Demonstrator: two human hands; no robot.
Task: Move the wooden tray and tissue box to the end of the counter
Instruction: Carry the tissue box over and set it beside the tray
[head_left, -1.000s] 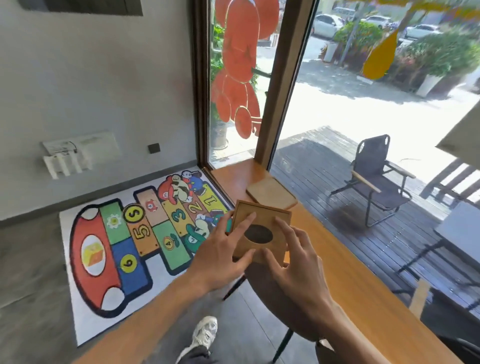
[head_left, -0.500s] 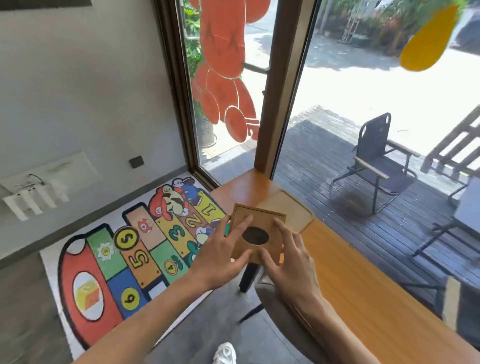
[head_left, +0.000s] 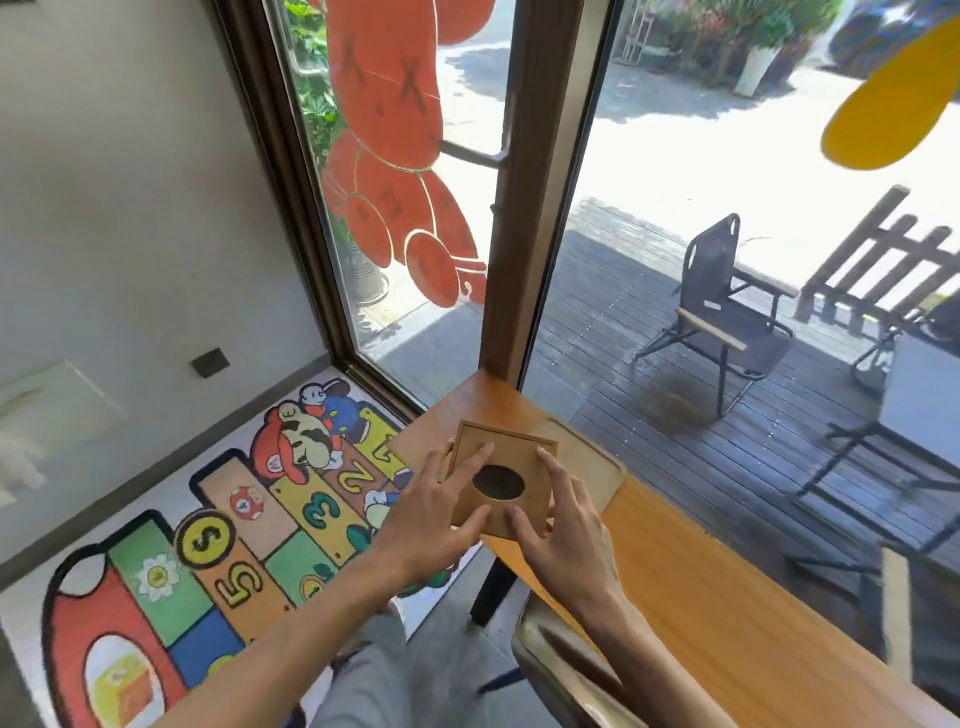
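Sunlit glass runs beside the worktop (head_left: 701, 582), whose far end meets the window frame. By that end lies the tray (head_left: 592, 467), seemingly placed already. Both hands, left hand (head_left: 431, 514) and right hand (head_left: 566, 525), clasp the box (head_left: 501, 483) between spread fingers, partly over the tray; whether it is set down I cannot tell. No brand shows; the rug (head_left: 234, 561) reads 5, 3, 2.
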